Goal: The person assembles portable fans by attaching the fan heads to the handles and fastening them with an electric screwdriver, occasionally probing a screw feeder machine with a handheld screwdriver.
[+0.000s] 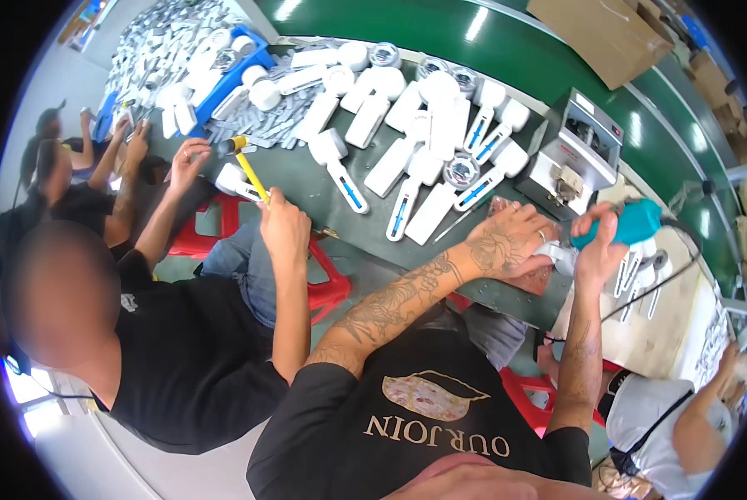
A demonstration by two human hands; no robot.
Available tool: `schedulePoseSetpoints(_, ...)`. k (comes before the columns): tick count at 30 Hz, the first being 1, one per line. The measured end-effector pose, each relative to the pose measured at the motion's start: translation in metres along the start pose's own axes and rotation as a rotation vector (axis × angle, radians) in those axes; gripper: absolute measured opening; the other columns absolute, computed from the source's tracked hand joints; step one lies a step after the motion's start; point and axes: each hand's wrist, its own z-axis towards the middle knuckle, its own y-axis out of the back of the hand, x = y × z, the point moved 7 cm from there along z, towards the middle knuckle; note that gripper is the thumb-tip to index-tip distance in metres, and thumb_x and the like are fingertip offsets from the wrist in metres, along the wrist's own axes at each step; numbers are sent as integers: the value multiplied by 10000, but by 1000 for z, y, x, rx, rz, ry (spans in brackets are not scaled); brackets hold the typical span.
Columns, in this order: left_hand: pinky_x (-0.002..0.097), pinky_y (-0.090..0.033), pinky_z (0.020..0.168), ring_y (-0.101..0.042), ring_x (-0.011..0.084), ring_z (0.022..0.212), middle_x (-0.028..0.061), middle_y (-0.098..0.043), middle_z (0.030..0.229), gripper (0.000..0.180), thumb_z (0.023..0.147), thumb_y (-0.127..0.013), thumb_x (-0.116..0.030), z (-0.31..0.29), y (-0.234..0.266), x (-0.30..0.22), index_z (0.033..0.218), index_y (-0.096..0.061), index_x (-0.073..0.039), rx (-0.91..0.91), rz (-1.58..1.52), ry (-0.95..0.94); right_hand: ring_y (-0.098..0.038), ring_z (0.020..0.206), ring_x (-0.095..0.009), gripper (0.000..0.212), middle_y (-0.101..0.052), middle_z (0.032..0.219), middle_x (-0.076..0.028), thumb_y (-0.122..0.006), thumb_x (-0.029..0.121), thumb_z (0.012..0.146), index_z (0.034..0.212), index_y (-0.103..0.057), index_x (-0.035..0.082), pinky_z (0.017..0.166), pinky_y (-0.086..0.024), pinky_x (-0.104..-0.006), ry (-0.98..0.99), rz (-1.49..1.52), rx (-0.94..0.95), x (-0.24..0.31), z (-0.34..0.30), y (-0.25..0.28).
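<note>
My left hand (517, 239) is closed on a white plastic piece (562, 257), pressing it down over a reddish-brown pad (530, 279) at the table's edge. In my right hand (600, 252) is a teal corded power tool (632, 223), my fingers wrapped round its body. Its front end points left toward the white piece, and my fingers hide part of where the two come together. Left of my hands lie several white round-headed handles, one with a blue strip (479, 190). A thin metal rod (455, 225) rests beside them.
A grey box-shaped machine (575, 154) stands just beyond my hands. At my left, a co-worker holds a yellow-handled hammer (252, 172) over the table. Farther off are a blue bin (233, 90) and heaped grey pieces (265, 121). More white pieces (636, 271) lie right of me.
</note>
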Motion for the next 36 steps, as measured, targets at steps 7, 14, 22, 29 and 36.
schedulePoseSetpoints(7, 482, -468, 979, -575, 324, 1101, 109, -632, 1201, 513, 815, -665, -301, -6, 27, 13, 1283, -656, -90, -4, -93, 82, -593, 602, -114, 336, -632, 700, -32, -656, 345, 1030, 1023, -658, 10, 547, -451, -267, 145, -106, -98, 27, 46, -47)
schedulePoseSetpoints(14, 484, -446, 996, -549, 330, 1105, 119, -615, 1216, 589, 761, -611, -233, 0, 13, 6, 1333, -621, -95, 28, -93, 46, -599, 639, -172, 350, -598, 721, -54, -621, 343, 1052, 1044, -605, -6, 592, -494, -313, 350, -125, 65, 20, 56, -56)
schedulePoseSetpoints(22, 488, -431, 1031, -553, 345, 1139, 142, -627, 1231, 546, 824, -610, -288, 0, 16, 2, 1331, -638, -88, 31, -144, 63, -586, 625, -145, 375, -589, 708, -50, -637, 358, 1044, 998, -550, -4, 589, -493, -297, 275, -197, 152, 10, 50, -58)
schedulePoseSetpoints(29, 472, -440, 1006, -561, 316, 1130, 105, -641, 1187, 354, 978, -578, -324, 3, 13, 9, 1228, -697, -104, 25, -101, 69, -545, 594, -168, 540, -547, 680, -52, -610, 490, 1030, 1091, -608, -47, 555, -464, -323, 135, -159, 37, 45, 3, -27)
schedulePoseSetpoints(36, 445, -444, 986, -560, 295, 1101, 79, -643, 1208, 370, 975, -612, -325, 0, 10, 8, 1268, -696, -115, 8, -85, 48, -590, 636, -138, 411, -590, 701, -46, -660, 343, 1026, 1091, -617, -61, 598, -483, -284, 75, -19, 73, 32, -21, -7)
